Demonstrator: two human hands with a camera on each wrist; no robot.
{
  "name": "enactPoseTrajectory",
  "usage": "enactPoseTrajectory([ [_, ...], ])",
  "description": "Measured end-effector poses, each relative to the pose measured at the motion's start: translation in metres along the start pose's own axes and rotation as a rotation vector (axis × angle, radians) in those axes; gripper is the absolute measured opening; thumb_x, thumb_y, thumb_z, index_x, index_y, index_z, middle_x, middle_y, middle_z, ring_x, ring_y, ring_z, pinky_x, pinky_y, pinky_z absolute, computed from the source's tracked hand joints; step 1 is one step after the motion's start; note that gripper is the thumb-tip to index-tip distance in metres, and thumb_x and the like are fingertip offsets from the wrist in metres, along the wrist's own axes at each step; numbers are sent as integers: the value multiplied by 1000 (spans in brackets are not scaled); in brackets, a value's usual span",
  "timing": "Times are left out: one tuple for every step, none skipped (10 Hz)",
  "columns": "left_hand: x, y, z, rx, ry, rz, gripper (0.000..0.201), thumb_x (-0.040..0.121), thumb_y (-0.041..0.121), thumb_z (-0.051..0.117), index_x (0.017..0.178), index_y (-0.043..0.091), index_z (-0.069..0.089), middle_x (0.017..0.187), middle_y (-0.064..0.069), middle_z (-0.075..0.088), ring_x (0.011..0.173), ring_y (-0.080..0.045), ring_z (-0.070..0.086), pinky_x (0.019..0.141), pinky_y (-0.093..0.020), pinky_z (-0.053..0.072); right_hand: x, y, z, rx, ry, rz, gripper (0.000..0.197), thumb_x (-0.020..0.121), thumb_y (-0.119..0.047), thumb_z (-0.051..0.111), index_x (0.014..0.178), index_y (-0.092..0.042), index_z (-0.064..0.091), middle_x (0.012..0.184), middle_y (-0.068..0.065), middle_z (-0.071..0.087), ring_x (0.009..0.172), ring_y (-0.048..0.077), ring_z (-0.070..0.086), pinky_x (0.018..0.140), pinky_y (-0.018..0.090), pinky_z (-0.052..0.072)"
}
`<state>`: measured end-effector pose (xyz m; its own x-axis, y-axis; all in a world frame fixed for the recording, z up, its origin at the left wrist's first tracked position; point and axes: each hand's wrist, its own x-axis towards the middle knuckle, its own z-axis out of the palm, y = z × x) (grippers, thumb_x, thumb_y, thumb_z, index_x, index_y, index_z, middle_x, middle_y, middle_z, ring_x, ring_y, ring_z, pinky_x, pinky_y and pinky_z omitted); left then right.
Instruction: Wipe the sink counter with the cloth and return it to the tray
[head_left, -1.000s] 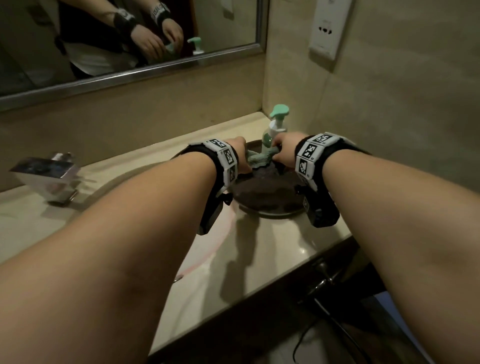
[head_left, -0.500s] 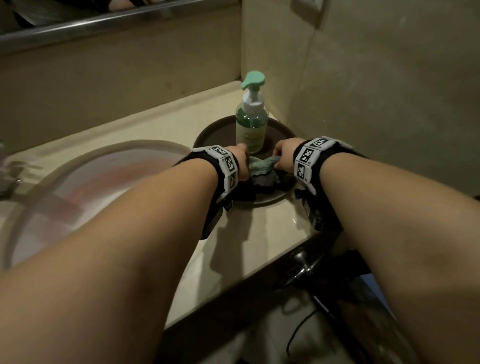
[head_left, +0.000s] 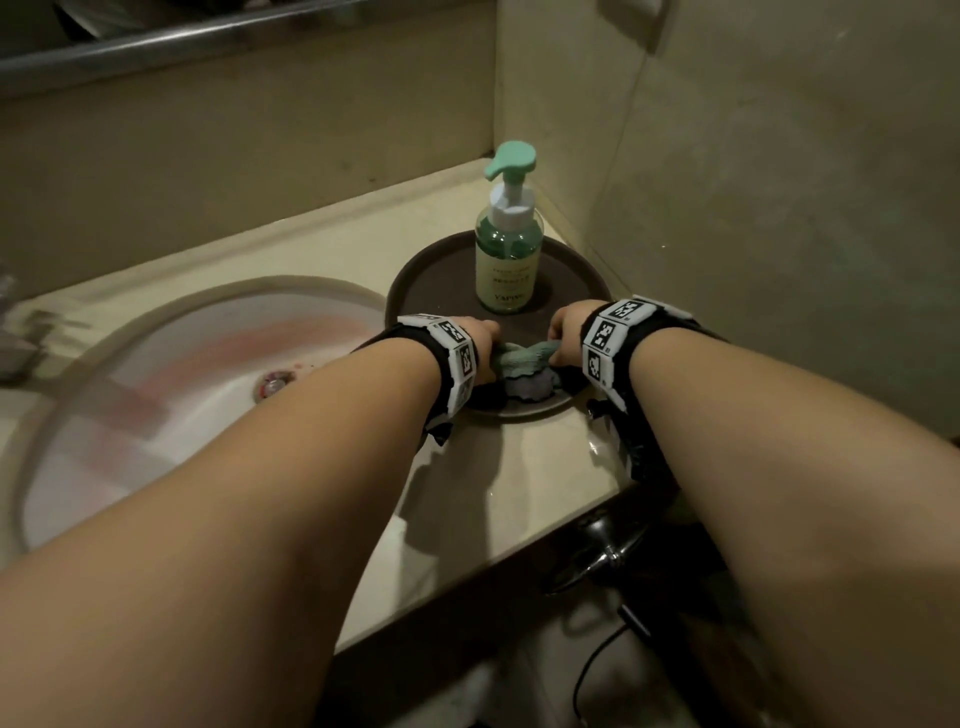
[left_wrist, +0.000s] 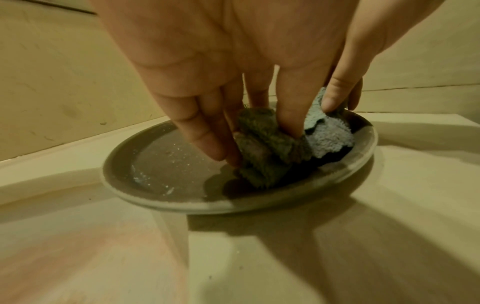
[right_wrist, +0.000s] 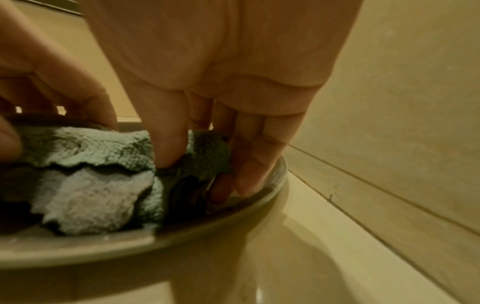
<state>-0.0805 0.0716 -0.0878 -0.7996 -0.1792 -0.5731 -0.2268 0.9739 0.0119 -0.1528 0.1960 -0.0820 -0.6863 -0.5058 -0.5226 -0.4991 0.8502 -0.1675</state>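
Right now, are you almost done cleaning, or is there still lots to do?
Almost done, it seems. The cloth is already bunched on the tray, in front of the soap bottle. Left hand and right hand each pinch it. Left: let go. Whether the counter got wiped, I cannot tell.

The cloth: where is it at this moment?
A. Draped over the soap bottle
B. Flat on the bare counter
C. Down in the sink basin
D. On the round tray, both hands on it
D: the cloth lies bunched on the near part of the round tray, with the left hand and right hand gripping it.
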Motion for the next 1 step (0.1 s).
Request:
enactPoseTrajectory([
  [-4, -9, -5, -21, 51, -19, 46, 91, 28, 52, 135, 18, 44, 130, -7, 57, 115, -29, 57, 90, -34, 46, -3, -8, -8, 44, -12, 1, 42, 87, -12, 62, 128, -1, 55, 135, 19, 54, 126, 33, 50, 99, 34, 43],
])
